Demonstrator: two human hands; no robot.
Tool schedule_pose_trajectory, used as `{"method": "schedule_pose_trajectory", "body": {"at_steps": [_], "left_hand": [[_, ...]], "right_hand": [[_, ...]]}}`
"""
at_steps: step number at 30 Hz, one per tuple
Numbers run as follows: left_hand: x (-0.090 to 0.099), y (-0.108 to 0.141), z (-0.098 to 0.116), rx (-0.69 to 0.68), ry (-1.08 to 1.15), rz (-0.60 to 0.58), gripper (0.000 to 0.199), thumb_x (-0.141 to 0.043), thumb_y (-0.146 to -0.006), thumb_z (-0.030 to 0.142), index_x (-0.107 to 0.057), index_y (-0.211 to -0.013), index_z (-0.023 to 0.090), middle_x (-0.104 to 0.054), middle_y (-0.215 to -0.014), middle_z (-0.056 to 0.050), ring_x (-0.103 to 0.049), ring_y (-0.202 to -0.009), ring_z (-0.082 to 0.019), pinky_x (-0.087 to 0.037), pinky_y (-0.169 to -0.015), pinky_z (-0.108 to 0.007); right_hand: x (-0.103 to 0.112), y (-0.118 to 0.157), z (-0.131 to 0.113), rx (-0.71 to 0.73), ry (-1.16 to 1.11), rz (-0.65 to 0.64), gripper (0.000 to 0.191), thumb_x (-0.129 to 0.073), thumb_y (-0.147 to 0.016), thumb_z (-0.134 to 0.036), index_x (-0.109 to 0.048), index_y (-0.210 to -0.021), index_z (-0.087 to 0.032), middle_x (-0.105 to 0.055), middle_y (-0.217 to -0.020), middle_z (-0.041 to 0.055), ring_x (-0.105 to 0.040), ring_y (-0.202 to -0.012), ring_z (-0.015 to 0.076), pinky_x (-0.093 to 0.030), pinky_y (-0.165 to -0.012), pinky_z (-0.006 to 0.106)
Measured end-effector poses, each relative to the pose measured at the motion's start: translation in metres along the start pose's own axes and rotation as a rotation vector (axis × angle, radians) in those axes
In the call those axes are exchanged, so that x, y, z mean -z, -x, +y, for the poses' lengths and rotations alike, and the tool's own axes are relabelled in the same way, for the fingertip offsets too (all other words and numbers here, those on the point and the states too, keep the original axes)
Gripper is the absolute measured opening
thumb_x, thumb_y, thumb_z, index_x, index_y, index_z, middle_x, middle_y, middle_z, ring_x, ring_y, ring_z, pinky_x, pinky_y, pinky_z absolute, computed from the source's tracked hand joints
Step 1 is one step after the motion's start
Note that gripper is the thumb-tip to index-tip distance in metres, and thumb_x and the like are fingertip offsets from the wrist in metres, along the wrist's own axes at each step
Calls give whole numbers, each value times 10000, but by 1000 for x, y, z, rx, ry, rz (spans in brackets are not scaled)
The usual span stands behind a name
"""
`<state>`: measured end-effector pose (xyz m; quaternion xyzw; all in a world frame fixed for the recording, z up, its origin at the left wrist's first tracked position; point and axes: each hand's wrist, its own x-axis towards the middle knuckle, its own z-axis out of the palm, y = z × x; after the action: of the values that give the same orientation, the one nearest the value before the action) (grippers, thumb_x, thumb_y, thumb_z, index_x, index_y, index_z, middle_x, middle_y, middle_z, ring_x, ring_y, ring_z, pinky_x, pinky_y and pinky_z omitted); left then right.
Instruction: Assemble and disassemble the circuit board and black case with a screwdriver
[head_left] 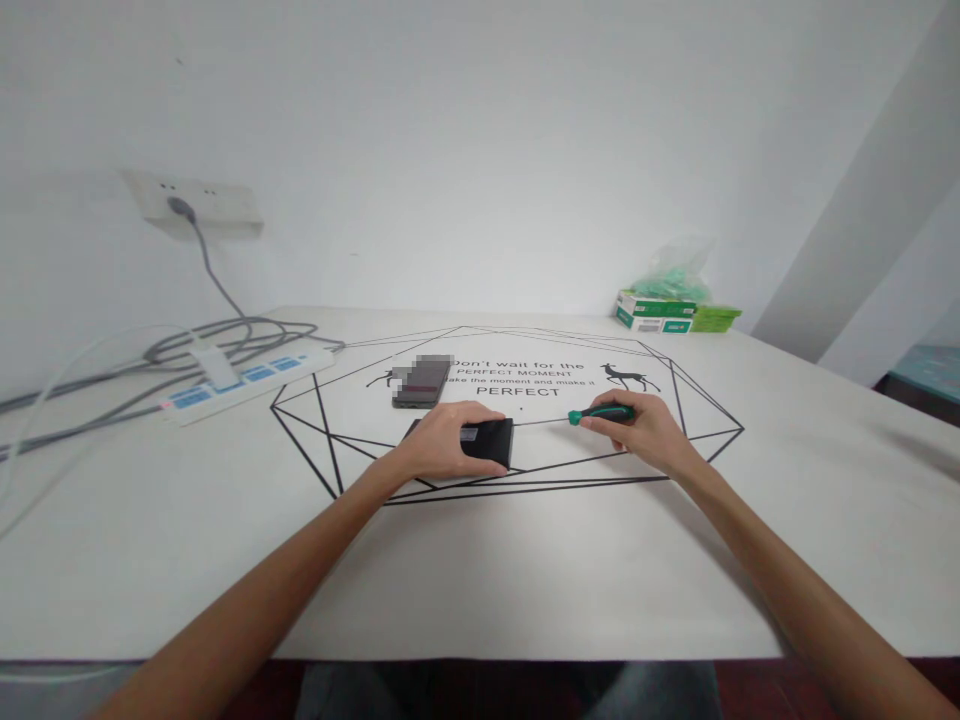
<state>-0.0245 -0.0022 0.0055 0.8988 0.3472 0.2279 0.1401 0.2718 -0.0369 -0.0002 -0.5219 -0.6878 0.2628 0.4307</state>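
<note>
A small black box (491,440) with a pale label lies on the white table, gripped from above by my left hand (439,440), thumb at its near edge and fingers at its far edge. My right hand (643,430) is closed around the green and black handle of a screwdriver (600,413). Its thin shaft points left, and the tip is at or near the right side of the box; whether it touches cannot be made out. Behind my left hand lies a dark phone (422,384), partly pixelated.
A white power strip (251,384) with a plugged-in adapter and coiled grey cables (247,335) occupies the left. At the back right, green and white boxes (655,310) carry a plastic bag (677,270). A wall (465,150) rises behind the table (525,590).
</note>
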Motion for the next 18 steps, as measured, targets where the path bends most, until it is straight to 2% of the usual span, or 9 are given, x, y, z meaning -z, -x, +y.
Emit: {"method": "schedule_pose_trajectory", "body": {"at_steps": [4, 7, 10, 13, 16, 18], "left_hand": [[-8, 1, -2, -5, -102, -51, 663, -713, -644, 618, -648, -1174, 224, -662, -1150, -74, -602, -1037, -279, -446, -917, -378], [-10, 2, -3, 3, -135, -59, 667, -692, -659, 632, -641, -1183, 222, -654, -1160, -72, -596, -1046, -279, -441, -916, -372], [-9, 2, -3, 11, -149, -62, 679, -686, -665, 637, -636, -1192, 213, -644, -1181, -77, -587, -1064, -281, -436, -922, -371], [-9, 3, -4, 15, -162, -65, 680, -680, -664, 644, -633, -1196, 223, -636, -1199, -79, -579, -1082, -284, -426, -935, -370], [-10, 2, -4, 21, -171, -67, 675, -677, -670, 643, -631, -1200, 228, -631, -1209, -80, -573, -1092, -286, -426, -935, -365], [-10, 2, -4, 14, -172, -67, 671, -676, -675, 639, -629, -1204, 228, -631, -1210, -79, -574, -1089, -283, -427, -934, -361]], "right_hand": [[0, -1, 10, -68, 63, -137, 370, -641, -765, -535, -608, -844, -176, -432, -458, -72, -383, -370, 82, -307, -383, 223], [1, 0, 15, -154, -34, -226, 394, -666, -746, -524, -529, -931, -204, -394, -442, -107, -338, -355, 75, -249, -354, 199], [3, 1, 17, -199, -108, -277, 419, -687, -730, -525, -479, -925, -219, -359, -427, -128, -292, -349, 67, -206, -355, 192], [4, 0, 18, -173, -49, -274, 385, -620, -774, -569, -500, -826, -206, -365, -430, -109, -297, -358, 70, -203, -383, 212], [1, -3, 18, -100, 137, -201, 488, -515, -819, -620, -505, -613, -178, -391, -463, -58, -345, -426, 84, -253, -449, 241], [-1, -3, 17, -68, 200, -154, 513, -493, -825, -626, -525, -588, -172, -403, -474, -44, -363, -463, 97, -268, -476, 248]]}}
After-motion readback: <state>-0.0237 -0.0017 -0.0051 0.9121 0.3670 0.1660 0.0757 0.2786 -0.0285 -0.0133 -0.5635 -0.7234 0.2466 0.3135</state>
